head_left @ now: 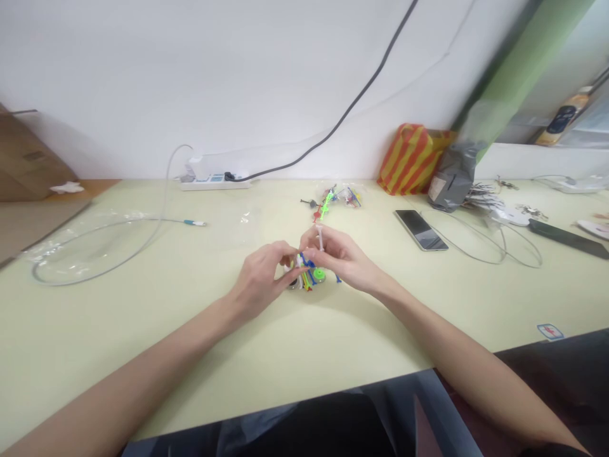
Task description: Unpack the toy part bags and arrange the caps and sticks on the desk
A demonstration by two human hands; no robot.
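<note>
Both hands meet over a small cluster of coloured plastic construction toy pieces (pixel 307 279) on the table. My right hand (pixel 347 259) is closed in a pinch, with a white plastic rod (pixel 320 237) standing up from between its fingers. Opposite it, my left hand (pixel 261 274) is closed with thumb and fingertips at the left side of the cluster; what exactly they grip is partly hidden. A bright green round piece (pixel 319 275) shows below the right fingers, beside yellow, blue and red rods. One blue piece (pixel 338 278) lies under the right palm.
Beyond the hands lie more toy pieces (pixel 327 204) and a clear bag of parts (pixel 352 197). A phone (pixel 421 230) rests at right, before a striped bag (pixel 404 158) and grey pouch (pixel 451 178). A cable (pixel 157 222) loops at left near a power strip (pixel 214 184).
</note>
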